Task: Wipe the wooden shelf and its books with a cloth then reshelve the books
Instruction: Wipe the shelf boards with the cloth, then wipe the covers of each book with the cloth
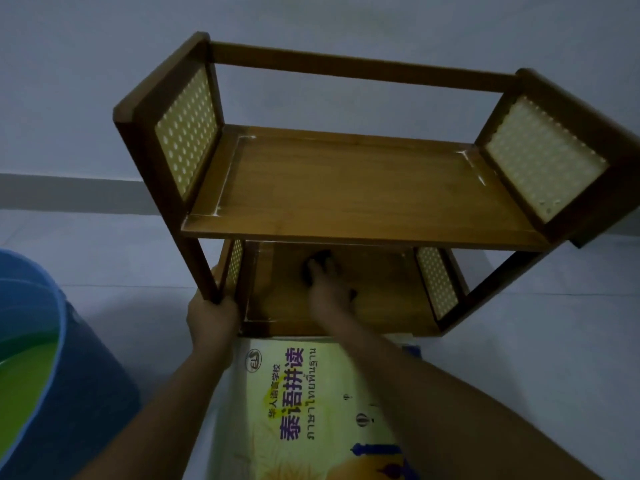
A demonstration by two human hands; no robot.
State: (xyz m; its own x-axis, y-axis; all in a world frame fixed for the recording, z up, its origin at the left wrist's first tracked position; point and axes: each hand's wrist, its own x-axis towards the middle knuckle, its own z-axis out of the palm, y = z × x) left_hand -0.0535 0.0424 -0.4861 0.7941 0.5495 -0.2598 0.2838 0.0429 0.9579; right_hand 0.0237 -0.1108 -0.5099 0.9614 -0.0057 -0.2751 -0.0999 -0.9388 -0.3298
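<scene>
A two-tier wooden shelf (346, 188) with woven side panels stands on the pale floor against the wall, both tiers bare of books. My left hand (213, 322) grips the shelf's front left post near its foot. My right hand (329, 287) reaches under the upper board and presses a dark cloth (320, 259) onto the lower board. A yellow book (311, 410) with purple lettering lies flat on the floor right in front of the shelf, between my forearms; another book's blue edge shows beneath it at the right.
A blue bucket (65, 358) with a green inside stands on the floor at the left, close to my left forearm. A grey skirting strip (69, 194) runs along the wall behind the shelf.
</scene>
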